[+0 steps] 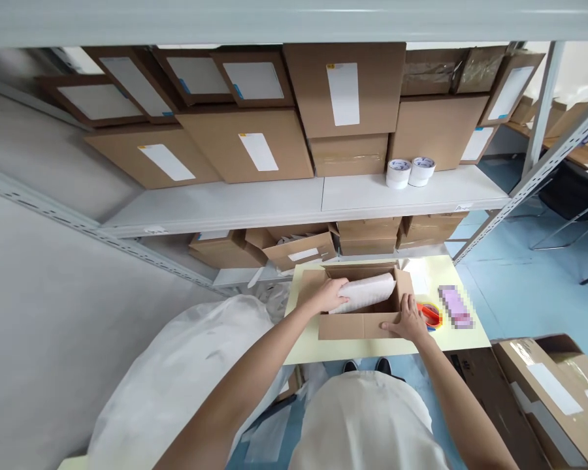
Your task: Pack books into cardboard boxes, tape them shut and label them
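An open cardboard box (350, 326) with its flaps folded out sits on a pale yellow table (301, 346). Inside it lies a long bundle in whitish wrap (370, 292), slightly tilted, its right end higher; what the wrap covers is hidden. My left hand (329, 295) grips the bundle's left end over the box's left side. At the front right corner, my right hand (408, 318) holds the box, thumb on the front flap and fingers over the right one. Just right of that hand lie orange-handled scissors (430, 316), partly within a yellow ring.
A purple, pixelated item (455, 307) lies at the table's right. Behind, a grey shelf (274, 202) bears several cardboard boxes and two white tape rolls (398, 173). A big white plastic bag (191, 365) bulges at left; more cartons (543, 385) stand at lower right.
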Motion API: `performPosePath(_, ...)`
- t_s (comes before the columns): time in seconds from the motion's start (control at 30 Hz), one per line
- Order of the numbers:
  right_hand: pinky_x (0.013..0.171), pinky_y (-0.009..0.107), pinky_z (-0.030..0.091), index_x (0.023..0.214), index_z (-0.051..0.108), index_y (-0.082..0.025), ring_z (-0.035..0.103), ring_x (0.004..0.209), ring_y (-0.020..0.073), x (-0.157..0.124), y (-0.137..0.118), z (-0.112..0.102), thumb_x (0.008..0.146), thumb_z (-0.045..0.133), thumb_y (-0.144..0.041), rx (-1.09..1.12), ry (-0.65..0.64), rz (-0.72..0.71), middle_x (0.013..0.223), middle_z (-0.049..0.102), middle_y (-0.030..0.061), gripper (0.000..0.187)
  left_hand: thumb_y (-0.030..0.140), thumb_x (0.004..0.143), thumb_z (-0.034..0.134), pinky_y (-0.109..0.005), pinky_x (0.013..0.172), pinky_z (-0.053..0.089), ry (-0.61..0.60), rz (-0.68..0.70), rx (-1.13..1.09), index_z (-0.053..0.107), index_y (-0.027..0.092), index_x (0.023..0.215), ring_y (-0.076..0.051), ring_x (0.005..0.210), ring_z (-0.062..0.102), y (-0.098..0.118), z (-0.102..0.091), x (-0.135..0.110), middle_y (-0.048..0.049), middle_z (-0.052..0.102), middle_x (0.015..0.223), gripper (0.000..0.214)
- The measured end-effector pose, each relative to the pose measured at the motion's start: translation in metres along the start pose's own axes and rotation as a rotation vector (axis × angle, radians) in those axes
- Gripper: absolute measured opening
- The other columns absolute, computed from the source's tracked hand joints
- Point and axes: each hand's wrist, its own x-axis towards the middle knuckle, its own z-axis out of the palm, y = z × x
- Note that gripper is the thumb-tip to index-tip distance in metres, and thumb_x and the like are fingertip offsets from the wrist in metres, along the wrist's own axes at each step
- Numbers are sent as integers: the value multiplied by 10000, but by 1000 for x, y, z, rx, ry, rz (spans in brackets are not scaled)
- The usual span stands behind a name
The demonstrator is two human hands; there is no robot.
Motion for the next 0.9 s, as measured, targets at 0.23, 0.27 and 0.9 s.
performPosePath(0.23, 1128, 588, 272, 1547, 82, -69, 134, 1503, 404, 3, 1, -1, 736, 642, -657, -51, 2, -18, 1603, 145, 276, 1147, 205, 593, 800, -342, 880, 506, 20, -78, -92, 687, 233, 963, -298, 1026, 679, -6, 41, 20, -78, 737, 1033, 388)
performPosePath(0.27, 1116, 603, 283, 1551, 86, -95, 144, 1498, 415, 4, 4, 0, 738, 642, -655, -45, 16, -30, 1601, 156, 269, 1133, 207, 596, 802, -354, 926, 497, 31, -88, -104, 679, 229, 1046, -303, 1100, 657, -6, 44, 17, -97, 714, 1141, 467)
performPosePath(0.9, 952, 490, 455, 1484, 398, -302, 537, 1187, 364, 52, -25, -101, 819, 677, -405, -344, 162, -293, 1377, 396, 161, 728, 158, 636, 771, -427, 980, 526, 744, -532, -753, 505, 193, 1291, -266, 1092, 667, -84, 68, -59, -126, 656, 1234, 708)
